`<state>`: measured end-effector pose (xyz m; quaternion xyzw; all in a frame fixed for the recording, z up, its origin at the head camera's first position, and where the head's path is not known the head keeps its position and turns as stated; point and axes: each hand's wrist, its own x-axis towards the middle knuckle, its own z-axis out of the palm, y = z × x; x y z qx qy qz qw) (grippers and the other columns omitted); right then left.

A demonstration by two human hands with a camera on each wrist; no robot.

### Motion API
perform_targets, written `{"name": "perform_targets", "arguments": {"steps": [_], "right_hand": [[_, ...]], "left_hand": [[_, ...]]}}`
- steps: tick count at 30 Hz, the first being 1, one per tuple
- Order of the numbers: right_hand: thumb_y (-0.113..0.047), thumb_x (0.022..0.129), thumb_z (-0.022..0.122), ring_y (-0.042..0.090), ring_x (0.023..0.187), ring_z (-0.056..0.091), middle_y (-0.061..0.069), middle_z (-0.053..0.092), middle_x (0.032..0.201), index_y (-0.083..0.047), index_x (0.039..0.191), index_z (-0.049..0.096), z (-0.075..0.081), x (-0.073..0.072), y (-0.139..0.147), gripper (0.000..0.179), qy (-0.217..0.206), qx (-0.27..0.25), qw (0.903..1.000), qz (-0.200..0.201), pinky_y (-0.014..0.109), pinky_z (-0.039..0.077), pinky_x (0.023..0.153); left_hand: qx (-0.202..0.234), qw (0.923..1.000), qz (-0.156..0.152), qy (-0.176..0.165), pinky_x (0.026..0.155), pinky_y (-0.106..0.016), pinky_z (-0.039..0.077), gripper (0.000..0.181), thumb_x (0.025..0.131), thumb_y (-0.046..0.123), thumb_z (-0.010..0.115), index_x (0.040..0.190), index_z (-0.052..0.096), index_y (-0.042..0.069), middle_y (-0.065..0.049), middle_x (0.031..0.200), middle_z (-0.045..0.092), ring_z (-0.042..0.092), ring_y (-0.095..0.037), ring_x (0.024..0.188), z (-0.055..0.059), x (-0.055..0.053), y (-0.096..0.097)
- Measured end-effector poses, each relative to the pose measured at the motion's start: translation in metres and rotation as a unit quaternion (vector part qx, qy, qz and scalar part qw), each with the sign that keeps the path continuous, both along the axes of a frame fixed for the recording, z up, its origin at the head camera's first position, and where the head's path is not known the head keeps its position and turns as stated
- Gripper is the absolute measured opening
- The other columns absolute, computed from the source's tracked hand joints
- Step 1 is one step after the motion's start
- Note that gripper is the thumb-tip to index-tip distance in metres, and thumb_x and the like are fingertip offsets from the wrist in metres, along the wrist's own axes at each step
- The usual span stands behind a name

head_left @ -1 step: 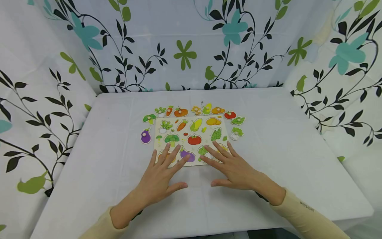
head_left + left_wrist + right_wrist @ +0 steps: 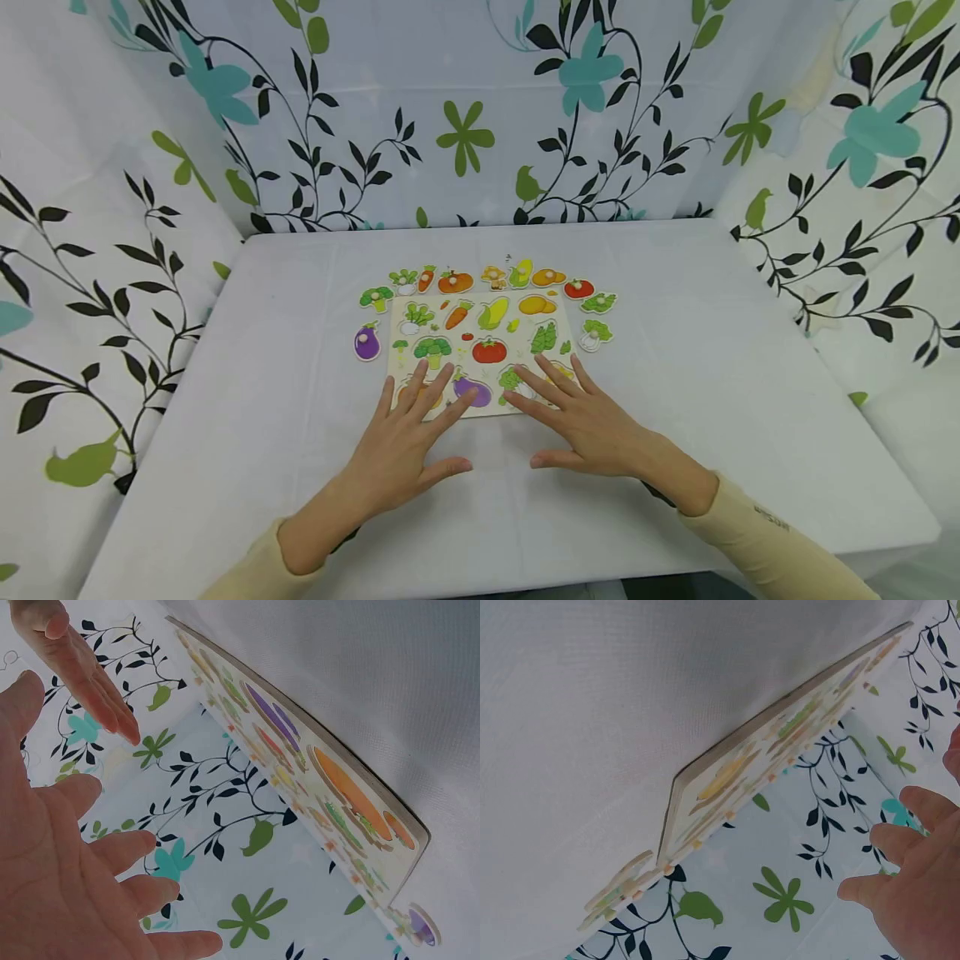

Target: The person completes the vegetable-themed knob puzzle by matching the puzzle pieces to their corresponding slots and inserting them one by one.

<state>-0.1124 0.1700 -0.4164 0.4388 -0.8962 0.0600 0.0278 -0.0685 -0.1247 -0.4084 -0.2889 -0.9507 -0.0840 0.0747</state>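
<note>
A vegetable puzzle board (image 2: 405, 337) lies flat on the white table, printed with a tomato (image 2: 489, 351), broccoli, corn and other vegetables. My left hand (image 2: 405, 450), fingers straight and spread, is over the board's near left part. Over the near right part is my right hand (image 2: 592, 429), spread likewise. Both wrist views show the hands apart from the board, holding nothing. The fingers partly cover the lower row of pictures. Loose knobbed pieces ring the board: an eggplant piece (image 2: 367, 342) and a broccoli piece (image 2: 376, 298) at left, a bok choy piece (image 2: 596, 335) at right.
Along the board's far edge lie a carrot piece (image 2: 426, 278), a pumpkin piece (image 2: 454, 282), a corn piece (image 2: 521, 273) and several others. A tomato piece (image 2: 578, 289) and a pea piece (image 2: 598, 302) sit at the far right. Leaf-patterned curtains (image 2: 345, 75) enclose the table (image 2: 712, 350).
</note>
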Motion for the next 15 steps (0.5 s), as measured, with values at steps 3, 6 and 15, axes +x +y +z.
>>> {"name": "perform_targets", "arguments": {"steps": [3, 6, 15], "right_hand": [[-0.061, 0.085, 0.062, 0.037, 0.152, 0.01, 0.004, 0.015, 0.165, -0.032, 0.156, 0.024, 0.0, 0.0, 0.0, 0.086, -0.006, 0.001, 1.0, -0.001, 0.068, 0.008, 0.116], [-0.062, 0.085, 0.061, 0.036, 0.152, 0.008, 0.004, 0.015, 0.165, -0.031, 0.156, 0.024, 0.001, 0.0, 0.0, 0.086, -0.009, 0.001, 1.0, -0.003, 0.066, 0.009, 0.116], [-0.061, 0.083, 0.065, 0.036, 0.151, 0.013, 0.005, 0.016, 0.165, -0.031, 0.156, 0.026, 0.001, -0.001, 0.003, 0.089, 0.022, -0.017, 0.9996, 0.003, 0.066, 0.014, 0.116]], "left_hand": [[-0.001, 1.0, 0.002, 0.0, 0.113, -0.069, 0.016, 0.081, 0.086, 0.068, 0.056, 0.154, 0.028, 0.034, -0.005, 0.166, 0.012, 0.012, -0.038, 0.151, -0.001, 0.001, 0.0], [0.0, 1.0, 0.004, 0.004, 0.113, -0.069, 0.017, 0.081, 0.086, 0.067, 0.057, 0.154, 0.029, 0.033, -0.005, 0.165, 0.013, 0.013, -0.038, 0.151, -0.002, 0.001, 0.0], [0.044, 0.9977, 0.029, -0.042, 0.111, -0.071, 0.02, 0.082, 0.087, 0.057, 0.065, 0.155, 0.029, 0.027, -0.01, 0.164, 0.02, 0.012, -0.038, 0.151, -0.001, -0.008, -0.012]]}}
